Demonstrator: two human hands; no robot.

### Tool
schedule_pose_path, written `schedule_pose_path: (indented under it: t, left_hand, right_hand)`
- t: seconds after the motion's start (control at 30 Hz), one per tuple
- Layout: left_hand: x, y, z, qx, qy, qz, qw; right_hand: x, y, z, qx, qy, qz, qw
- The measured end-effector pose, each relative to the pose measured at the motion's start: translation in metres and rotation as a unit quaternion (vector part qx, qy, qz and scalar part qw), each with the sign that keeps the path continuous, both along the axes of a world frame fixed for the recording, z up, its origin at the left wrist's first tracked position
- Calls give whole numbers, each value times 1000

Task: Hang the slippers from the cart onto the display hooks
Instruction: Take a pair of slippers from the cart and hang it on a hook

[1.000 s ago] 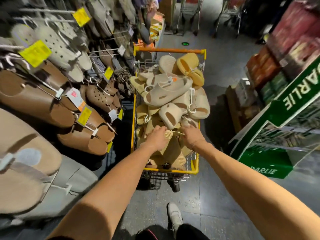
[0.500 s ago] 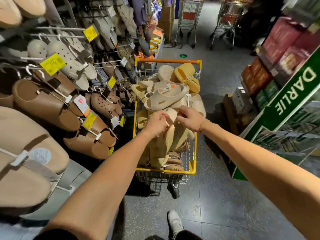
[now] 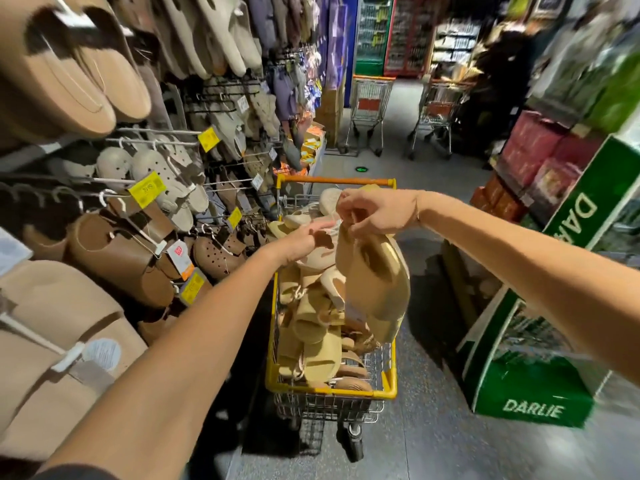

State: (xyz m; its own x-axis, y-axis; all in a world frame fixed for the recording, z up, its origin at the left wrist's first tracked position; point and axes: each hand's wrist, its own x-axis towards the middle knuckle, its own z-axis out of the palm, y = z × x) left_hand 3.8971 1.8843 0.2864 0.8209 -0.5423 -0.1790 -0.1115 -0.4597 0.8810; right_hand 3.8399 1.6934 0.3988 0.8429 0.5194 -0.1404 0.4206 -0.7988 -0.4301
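Observation:
A pair of tan slippers (image 3: 375,282) hangs in the air above the yellow-rimmed cart (image 3: 389,379), toes down. My right hand (image 3: 379,211) pinches the small white hanger at the top of the pair. My left hand (image 3: 299,242) reaches in from the left, its fingertips at the same hanger; whether they grip it is unclear. Several more beige and tan slippers (image 3: 311,334) lie piled in the cart. The display hooks (image 3: 162,133) run along the wall on the left, loaded with brown and grey slippers.
Yellow price tags (image 3: 147,188) hang on the hook ends. A green Darlie display stand (image 3: 533,386) stands close on the right of the cart. Two other carts (image 3: 370,109) are parked further down the aisle, near a dark-clothed person (image 3: 491,95).
Both hands lifted the tan pair out of the pile and raised it above the cart. My view tilted up toward the aisle and the hooks.

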Motion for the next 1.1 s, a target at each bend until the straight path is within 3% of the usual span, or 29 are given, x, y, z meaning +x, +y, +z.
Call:
schedule_pose_path:
  t: [0.07, 0.13, 0.23, 0.37, 0.57, 0.63, 0.77, 0.9, 1.1]
  left_hand:
    - [-4, 2, -12, -75, 94, 41, 992]
    - [-13, 4, -15, -153, 178, 44, 971]
    - [-20, 10, -18, -210, 218, -4, 953]
    - [-14, 23, -14, -278, 283, 38, 917]
    - [-12, 44, 4, -287, 216, 107, 927]
    - [-11, 55, 7, -323, 196, 138, 916]
    - [-7, 78, 8, -388, 195, 170, 885]
    - [-7, 98, 7, -412, 180, 199, 871]
    - [-7, 127, 7, -420, 149, 270, 853]
  right_hand:
    - [1, 3, 20, 38, 43, 17, 998]
    - [4, 1, 35, 152, 111, 36, 981]
    - [19, -3, 52, 284, 167, 41, 943]
    - [43, 1, 60, 337, 201, 61, 918]
    - [74, 12, 71, 290, 156, 89, 940]
    - [83, 14, 72, 320, 153, 84, 931]
    - [96, 30, 65, 316, 59, 30, 947]
    - [98, 48, 48, 404, 58, -50, 912]
    - [75, 50, -20, 451, -18, -171, 876]
